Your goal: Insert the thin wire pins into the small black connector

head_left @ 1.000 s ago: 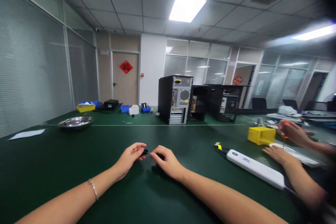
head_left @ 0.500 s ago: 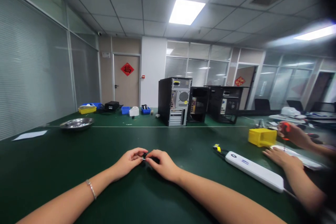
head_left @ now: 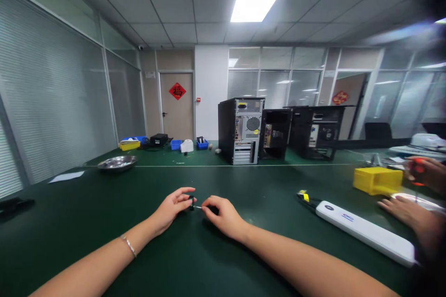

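Just above the green table point(head_left: 156, 250), my left hand point(head_left: 171, 209) pinches a small black part point(head_left: 191, 203) between thumb and fingers. The part is too small for its kind to be told. Facing it from the right, my right hand point(head_left: 223, 216) has its fingertips closed on a thin, pale metal piece point(head_left: 198, 207), like a pin or small rod. That piece reaches left to the black part; whether it sits inside it or only touches it, I cannot tell. Both hands are near the middle of the table.
A white elongated device point(head_left: 365, 232) lies on the right, beside a yellow bin point(head_left: 378, 180). At the far right, a co-worker's hand grips a red screwdriver point(head_left: 418, 171). Computer cases point(head_left: 226, 132) stand at the back; a metal dish point(head_left: 117, 163) and paper point(head_left: 67, 176) lie left.
The view has turned left, showing a dark object at the left edge. My hands have drawn slightly apart, and the thin metal piece between them shows more.
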Available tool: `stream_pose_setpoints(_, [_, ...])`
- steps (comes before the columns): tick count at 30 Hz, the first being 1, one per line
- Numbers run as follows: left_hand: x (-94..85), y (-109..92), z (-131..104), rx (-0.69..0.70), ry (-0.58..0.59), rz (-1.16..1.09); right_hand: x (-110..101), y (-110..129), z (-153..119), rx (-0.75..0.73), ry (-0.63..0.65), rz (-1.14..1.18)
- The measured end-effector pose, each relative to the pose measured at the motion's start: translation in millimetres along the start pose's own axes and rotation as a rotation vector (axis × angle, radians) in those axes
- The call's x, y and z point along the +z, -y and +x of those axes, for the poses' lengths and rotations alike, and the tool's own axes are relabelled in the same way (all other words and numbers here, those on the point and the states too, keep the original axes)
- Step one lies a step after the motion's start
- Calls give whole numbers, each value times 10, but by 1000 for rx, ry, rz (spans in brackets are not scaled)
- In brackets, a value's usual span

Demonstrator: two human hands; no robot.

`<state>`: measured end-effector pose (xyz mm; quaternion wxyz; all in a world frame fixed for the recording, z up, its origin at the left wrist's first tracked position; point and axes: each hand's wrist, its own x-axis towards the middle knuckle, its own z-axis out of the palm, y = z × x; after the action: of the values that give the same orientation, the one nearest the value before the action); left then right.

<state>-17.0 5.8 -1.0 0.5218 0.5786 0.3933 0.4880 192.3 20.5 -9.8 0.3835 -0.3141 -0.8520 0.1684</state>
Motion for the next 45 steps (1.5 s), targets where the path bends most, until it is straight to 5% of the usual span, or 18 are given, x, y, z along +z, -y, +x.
stream_pose_setpoints(23, [33, 78, 44, 161, -65, 269, -9, 17, -30, 34, -50, -84])
stream_pose_setpoints(45, [109, 67, 24, 67, -3, 136, -34, 40, -36, -34, -56, -12])
